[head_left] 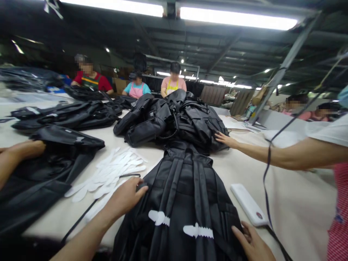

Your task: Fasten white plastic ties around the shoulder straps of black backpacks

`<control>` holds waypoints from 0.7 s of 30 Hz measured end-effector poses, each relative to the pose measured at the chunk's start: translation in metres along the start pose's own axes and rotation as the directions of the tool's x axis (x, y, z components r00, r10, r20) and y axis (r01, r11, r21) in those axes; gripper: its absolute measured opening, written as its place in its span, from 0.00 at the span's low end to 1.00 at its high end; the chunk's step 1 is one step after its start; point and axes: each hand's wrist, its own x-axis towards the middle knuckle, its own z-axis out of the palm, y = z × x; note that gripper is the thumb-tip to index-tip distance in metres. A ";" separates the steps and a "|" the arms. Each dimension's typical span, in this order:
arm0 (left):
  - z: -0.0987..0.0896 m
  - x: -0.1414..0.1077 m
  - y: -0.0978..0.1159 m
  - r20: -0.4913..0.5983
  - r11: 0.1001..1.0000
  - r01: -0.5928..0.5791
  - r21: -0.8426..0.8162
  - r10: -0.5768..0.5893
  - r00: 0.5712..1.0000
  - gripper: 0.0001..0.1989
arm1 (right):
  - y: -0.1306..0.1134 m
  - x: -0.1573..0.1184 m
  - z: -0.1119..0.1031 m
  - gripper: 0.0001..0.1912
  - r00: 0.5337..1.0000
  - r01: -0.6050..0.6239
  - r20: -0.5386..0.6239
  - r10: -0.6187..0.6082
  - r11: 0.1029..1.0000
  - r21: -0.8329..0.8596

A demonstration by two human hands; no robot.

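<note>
A black backpack (185,188) lies in front of me with its shoulder straps up. White wrap pieces (160,218) sit around its two straps, their toothed ends showing. My left hand (126,197) is closed on the backpack's left edge, thumb toward the bag. At the lower right, my right hand (254,241) grips the opposite edge between thumb and fingers; part of it is cut off by the frame. Left of the backpack, loose white strips (119,170) lie in a fanned heap close to my left forearm.
Beyond the backpack rises a pile of black bags (174,117); a co-worker's hand (225,139) touches it from the right. Another person's hand (32,148) holds a black bag (54,170) at left. A white device (248,204) with a cable lies right. People work behind.
</note>
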 end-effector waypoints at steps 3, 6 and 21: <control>0.009 -0.061 -0.006 -0.016 0.996 0.084 -0.033 -0.085 0.996 0.18 | -0.001 0.013 0.001 0.33 0.999 -0.050 0.020 0.050 0.999 -0.007; 0.019 -0.097 -0.010 -0.062 0.984 0.157 -0.085 -0.162 0.985 0.18 | -0.002 0.024 0.003 0.35 0.998 -0.049 0.041 0.051 0.997 -0.052; 0.049 -0.210 0.031 -0.039 0.786 -0.608 0.113 0.615 0.787 0.18 | -0.024 -0.118 0.002 0.28 0.597 0.785 0.185 -0.781 0.521 -0.336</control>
